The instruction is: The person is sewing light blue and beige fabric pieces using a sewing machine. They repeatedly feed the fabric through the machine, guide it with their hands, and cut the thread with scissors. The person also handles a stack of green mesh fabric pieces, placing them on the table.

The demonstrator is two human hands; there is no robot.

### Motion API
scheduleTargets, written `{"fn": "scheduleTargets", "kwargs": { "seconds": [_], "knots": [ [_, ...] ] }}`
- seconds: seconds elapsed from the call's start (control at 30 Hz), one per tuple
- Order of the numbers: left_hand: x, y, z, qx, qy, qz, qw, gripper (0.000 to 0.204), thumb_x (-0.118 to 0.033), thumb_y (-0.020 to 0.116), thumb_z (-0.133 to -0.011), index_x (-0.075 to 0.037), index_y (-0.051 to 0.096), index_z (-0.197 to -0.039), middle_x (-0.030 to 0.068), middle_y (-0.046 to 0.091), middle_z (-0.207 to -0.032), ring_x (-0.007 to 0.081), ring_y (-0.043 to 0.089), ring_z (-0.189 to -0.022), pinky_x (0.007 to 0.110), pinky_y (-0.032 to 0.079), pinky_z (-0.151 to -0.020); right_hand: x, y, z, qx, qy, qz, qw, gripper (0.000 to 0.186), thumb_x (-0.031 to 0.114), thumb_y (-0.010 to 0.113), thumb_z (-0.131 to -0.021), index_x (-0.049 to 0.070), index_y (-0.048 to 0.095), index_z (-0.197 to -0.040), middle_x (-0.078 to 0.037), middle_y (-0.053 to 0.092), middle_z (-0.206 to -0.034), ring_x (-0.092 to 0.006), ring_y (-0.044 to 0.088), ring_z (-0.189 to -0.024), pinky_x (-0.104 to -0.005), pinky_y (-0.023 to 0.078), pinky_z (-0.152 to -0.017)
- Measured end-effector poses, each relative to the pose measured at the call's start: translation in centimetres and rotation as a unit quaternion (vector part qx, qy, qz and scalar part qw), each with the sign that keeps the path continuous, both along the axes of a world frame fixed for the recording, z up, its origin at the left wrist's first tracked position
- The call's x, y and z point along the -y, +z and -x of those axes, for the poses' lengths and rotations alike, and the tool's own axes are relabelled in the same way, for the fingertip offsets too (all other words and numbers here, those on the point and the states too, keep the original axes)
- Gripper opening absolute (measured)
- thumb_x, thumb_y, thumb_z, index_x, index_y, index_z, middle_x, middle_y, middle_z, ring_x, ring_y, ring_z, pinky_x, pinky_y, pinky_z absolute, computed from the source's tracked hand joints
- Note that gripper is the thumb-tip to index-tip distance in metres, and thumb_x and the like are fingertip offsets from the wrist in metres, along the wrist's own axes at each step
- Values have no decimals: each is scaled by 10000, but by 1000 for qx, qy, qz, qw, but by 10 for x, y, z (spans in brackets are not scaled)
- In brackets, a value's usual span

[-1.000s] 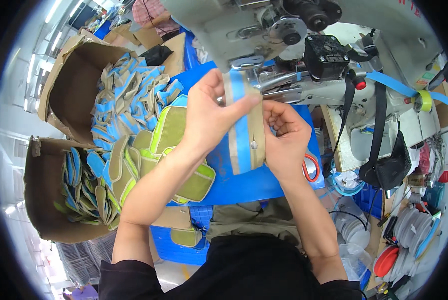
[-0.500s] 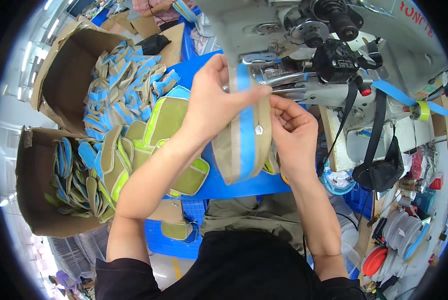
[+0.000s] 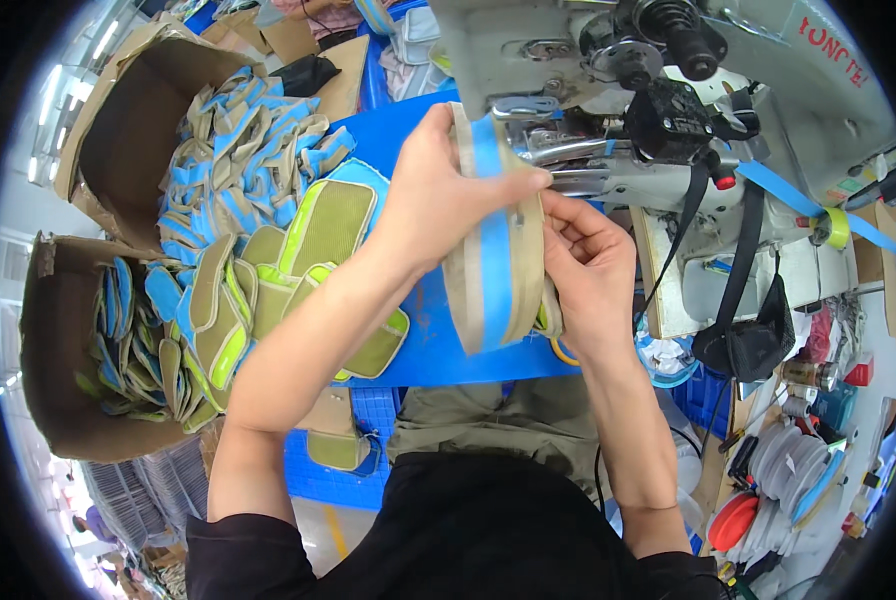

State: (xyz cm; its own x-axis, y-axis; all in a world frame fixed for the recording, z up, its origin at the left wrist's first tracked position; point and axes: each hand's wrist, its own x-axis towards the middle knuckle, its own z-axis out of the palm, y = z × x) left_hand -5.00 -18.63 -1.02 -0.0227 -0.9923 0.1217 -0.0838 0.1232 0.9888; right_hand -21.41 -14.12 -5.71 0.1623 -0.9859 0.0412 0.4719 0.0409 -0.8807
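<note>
A khaki fabric band (image 3: 495, 260) with a blue stripe down its middle hangs in a curve in front of the sewing machine (image 3: 513, 50). My left hand (image 3: 443, 190) grips its upper part, thumb across the front and fingers behind. On the band's right edge, my right hand (image 3: 590, 265) pinches the fabric between thumb and bent fingers. A bit of lime-green edging shows behind the band beside my right hand; most of that piece is hidden. The machine's metal arm and presser parts lie just beyond my left thumb.
On the blue table (image 3: 430, 330), olive panels with lime edging (image 3: 333, 230) lie left of my hands. Behind them is a heap of blue-striped strips (image 3: 233, 160). Two cardboard boxes (image 3: 53, 340) stand at the left. A black pouch (image 3: 753, 340) hangs at the right.
The band has turned and swung a little to the right, and the small white tag on it no longer shows. Both hands keep their grip. The whole view has shifted slightly.
</note>
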Motion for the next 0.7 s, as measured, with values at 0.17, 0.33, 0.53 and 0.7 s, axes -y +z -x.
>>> {"fn": "scheduleTargets", "kwargs": {
  "seconds": [0.17,0.33,0.53,0.7],
  "knots": [
    [-16,11,3,-59,-15,-80,995,515,-107,870,-822,2,569,-1226,92,717,-1088,143,697,-970,321,585,-832,-9,9,8,-2,19,6,1000,290,-43,648,-951,-80,674,-1238,-75,752,-990,-67,691,-836,-215,553,-740],
    [-56,11,-6,-158,-71,-191,966,331,-131,784,-929,-18,641,-1205,73,740,-1062,134,720,-927,309,597,-818,-29,6,23,-24,53,-16,998,322,-5,705,-935,-66,687,-1251,-27,730,-918,-31,641,-771,-195,509,-673],
    [-61,10,1,-204,-66,-245,945,305,-168,793,-925,-33,664,-1166,67,737,-1011,144,726,-874,324,614,-769,-41,-2,26,-13,40,-14,999,288,30,750,-923,-42,727,-1200,-20,734,-901,-34,640,-767,-199,508,-678],
    [-57,6,7,-164,-41,-222,960,312,-196,815,-908,-34,671,-1132,62,731,-966,148,723,-814,320,615,-724,-50,-4,23,-19,25,-2,999,230,31,748,-931,-45,735,-1148,-37,748,-906,-63,664,-783,-223,530,-716]
  ]
}}
